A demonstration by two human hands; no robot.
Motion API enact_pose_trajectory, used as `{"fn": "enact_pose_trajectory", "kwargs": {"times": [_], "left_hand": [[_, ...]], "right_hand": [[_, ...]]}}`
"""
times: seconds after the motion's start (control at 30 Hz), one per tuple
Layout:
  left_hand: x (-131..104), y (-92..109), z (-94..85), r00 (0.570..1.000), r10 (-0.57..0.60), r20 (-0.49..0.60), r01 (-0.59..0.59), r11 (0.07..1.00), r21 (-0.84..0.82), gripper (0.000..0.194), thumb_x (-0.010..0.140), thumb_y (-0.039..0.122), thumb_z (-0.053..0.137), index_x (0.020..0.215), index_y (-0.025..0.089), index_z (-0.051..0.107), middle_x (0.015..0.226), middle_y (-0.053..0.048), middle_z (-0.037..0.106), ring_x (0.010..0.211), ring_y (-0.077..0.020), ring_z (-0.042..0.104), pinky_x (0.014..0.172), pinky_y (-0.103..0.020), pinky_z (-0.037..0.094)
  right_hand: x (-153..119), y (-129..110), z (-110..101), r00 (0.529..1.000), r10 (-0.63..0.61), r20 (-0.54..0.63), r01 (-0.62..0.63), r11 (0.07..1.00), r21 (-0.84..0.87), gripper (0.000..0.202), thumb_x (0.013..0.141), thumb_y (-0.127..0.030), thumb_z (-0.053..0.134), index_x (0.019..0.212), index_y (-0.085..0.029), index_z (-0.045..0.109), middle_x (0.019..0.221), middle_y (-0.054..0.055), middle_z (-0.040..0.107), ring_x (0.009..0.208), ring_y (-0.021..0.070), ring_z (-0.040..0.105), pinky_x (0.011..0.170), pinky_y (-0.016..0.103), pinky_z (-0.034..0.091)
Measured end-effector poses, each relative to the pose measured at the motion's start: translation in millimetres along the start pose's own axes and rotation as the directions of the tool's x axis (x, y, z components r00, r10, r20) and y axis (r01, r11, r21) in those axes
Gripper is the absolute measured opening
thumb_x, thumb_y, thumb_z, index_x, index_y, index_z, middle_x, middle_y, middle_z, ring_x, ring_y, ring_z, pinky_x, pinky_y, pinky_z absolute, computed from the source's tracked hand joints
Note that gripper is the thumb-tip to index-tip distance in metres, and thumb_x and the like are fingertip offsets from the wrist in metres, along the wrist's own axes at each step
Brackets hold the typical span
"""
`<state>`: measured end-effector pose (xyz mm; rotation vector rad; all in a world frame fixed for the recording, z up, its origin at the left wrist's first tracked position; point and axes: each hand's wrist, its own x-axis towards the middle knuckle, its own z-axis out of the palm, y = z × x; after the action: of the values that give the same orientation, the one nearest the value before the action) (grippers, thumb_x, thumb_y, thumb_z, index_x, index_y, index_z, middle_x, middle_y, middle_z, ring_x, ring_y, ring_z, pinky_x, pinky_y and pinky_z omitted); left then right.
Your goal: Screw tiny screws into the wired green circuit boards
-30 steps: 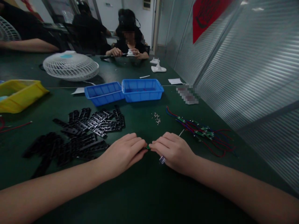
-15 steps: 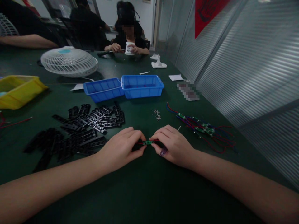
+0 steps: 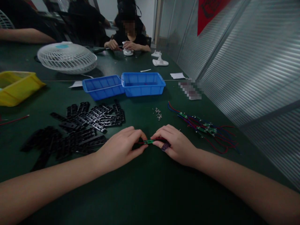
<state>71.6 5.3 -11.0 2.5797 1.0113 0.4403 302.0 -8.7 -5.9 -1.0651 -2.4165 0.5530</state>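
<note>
A small green circuit board (image 3: 148,142) with red wires is pinched between my two hands over the dark green table (image 3: 145,193). My left hand (image 3: 124,143) grips its left end between thumb and forefinger. At the right end, my right hand (image 3: 177,145) holds it the same way, with a dark purple ring or band on one finger. Left of my hands lies a heap of black plastic strips (image 3: 93,117). Beyond my right hand are tiny screws (image 3: 158,113), and farther right a bundle of green boards with red and blue wires (image 3: 206,126).
Two blue bins (image 3: 103,87) (image 3: 143,89) stand beyond the strips, a yellow bin (image 3: 21,87) at the left. Behind them sit a white fan guard (image 3: 67,57) and white stands (image 3: 160,61). Across the table a person (image 3: 131,34) handles a white part.
The view has shifted slightly. My hands still hold the board, which looks slightly turned. Across the table, the person's white part is lower and tilted differently.
</note>
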Motion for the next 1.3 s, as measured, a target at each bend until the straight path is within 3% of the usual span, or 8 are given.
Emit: {"fn": "enact_pose_trajectory", "kwargs": {"times": [0.17, 0.37, 0.57, 0.67, 0.9, 1.0, 1.13, 1.3], "left_hand": [[-0.7, -0.1, 1.4, 1.000, -0.018, 0.020, 0.018, 1.000, 0.005, 0.013, 0.091, 0.031, 0.052, 0.098, 0.020, 0.054, 0.085, -0.002, 0.057, 0.083, -0.0174, 0.053, 0.068, -0.028, 0.042], [-0.1, 0.8, 2.1, 1.000, 0.004, 0.022, -0.005, 1.000, 0.028, 0.012, 0.092, 0.030, 0.050, 0.095, 0.019, 0.053, 0.085, -0.002, 0.056, 0.082, -0.0175, 0.053, 0.069, -0.029, 0.041], [-2.8, 3.5, 2.0, 0.978, 0.197, -0.062, -0.178, 0.957, 0.229, 0.010, 0.092, 0.024, 0.049, 0.088, 0.016, 0.054, 0.076, -0.003, 0.053, 0.071, -0.0179, 0.048, 0.061, -0.029, 0.037], [-4.8, 5.4, 1.1, 0.962, 0.258, -0.086, -0.225, 0.932, 0.284, 0.011, 0.092, 0.021, 0.047, 0.085, 0.015, 0.053, 0.074, -0.003, 0.052, 0.069, -0.0177, 0.046, 0.060, -0.029, 0.035], [-0.2, 7.7, 2.1, 0.996, 0.090, 0.014, -0.091, 0.984, 0.152, 0.015, 0.087, 0.032, 0.053, 0.092, 0.017, 0.049, 0.077, -0.002, 0.051, 0.073, -0.0189, 0.047, 0.062, -0.030, 0.037], [1.7, 7.9, 2.0, 0.992, 0.097, 0.077, -0.106, 0.985, 0.134, 0.012, 0.092, 0.030, 0.046, 0.090, 0.018, 0.048, 0.077, -0.002, 0.051, 0.073, -0.0185, 0.047, 0.062, -0.030, 0.036], [0.2, 7.1, 2.0, 0.989, 0.120, 0.084, -0.130, 0.984, 0.124, 0.014, 0.095, 0.028, 0.040, 0.086, 0.018, 0.046, 0.077, -0.002, 0.049, 0.072, -0.0180, 0.046, 0.062, -0.030, 0.035], [0.9, 7.5, 0.9, 0.990, 0.058, 0.130, -0.061, 0.998, 0.017, 0.014, 0.095, 0.029, 0.040, 0.087, 0.019, 0.046, 0.081, -0.002, 0.050, 0.076, -0.0175, 0.048, 0.064, -0.029, 0.037]], "right_hand": [[-1.2, 0.8, 1.2, 1.000, 0.003, 0.011, -0.002, 0.999, -0.042, 0.013, 0.090, -0.024, 0.054, 0.097, -0.016, 0.062, 0.096, 0.005, 0.061, 0.088, 0.0163, 0.051, 0.077, 0.031, 0.042], [-1.7, -2.4, 0.9, 0.996, -0.075, 0.053, 0.085, 0.972, -0.219, 0.020, 0.091, -0.025, 0.048, 0.099, -0.015, 0.063, 0.094, 0.007, 0.061, 0.090, 0.0191, 0.050, 0.079, 0.033, 0.042], [-0.1, -4.1, 2.6, 0.999, 0.026, 0.020, -0.025, 0.997, -0.072, 0.015, 0.087, -0.028, 0.055, 0.096, -0.016, 0.060, 0.094, 0.004, 0.061, 0.089, 0.0169, 0.050, 0.079, 0.031, 0.042], [-0.3, -3.0, 4.2, 0.999, 0.008, 0.035, -0.005, 0.997, -0.073, 0.019, 0.088, -0.029, 0.055, 0.103, -0.018, 0.060, 0.099, 0.005, 0.060, 0.092, 0.0175, 0.050, 0.083, 0.032, 0.042], [-1.9, -1.6, 5.8, 0.998, -0.038, 0.049, 0.042, 0.994, -0.100, 0.016, 0.085, -0.025, 0.056, 0.098, -0.016, 0.060, 0.096, 0.005, 0.060, 0.092, 0.0182, 0.050, 0.083, 0.032, 0.043], [-1.6, -3.2, 5.8, 0.997, -0.065, 0.029, 0.069, 0.984, -0.165, 0.017, 0.086, -0.025, 0.053, 0.098, -0.014, 0.059, 0.095, 0.007, 0.060, 0.090, 0.0188, 0.050, 0.081, 0.032, 0.043], [-1.5, -5.9, 5.6, 0.995, -0.092, 0.029, 0.096, 0.968, -0.230, 0.019, 0.088, -0.026, 0.050, 0.100, -0.013, 0.059, 0.095, 0.008, 0.059, 0.090, 0.0198, 0.049, 0.080, 0.033, 0.043], [-1.6, -6.6, 5.1, 0.995, -0.092, 0.039, 0.099, 0.955, -0.278, 0.020, 0.088, -0.025, 0.048, 0.101, -0.014, 0.059, 0.094, 0.007, 0.059, 0.088, 0.0200, 0.049, 0.078, 0.034, 0.042]]}}
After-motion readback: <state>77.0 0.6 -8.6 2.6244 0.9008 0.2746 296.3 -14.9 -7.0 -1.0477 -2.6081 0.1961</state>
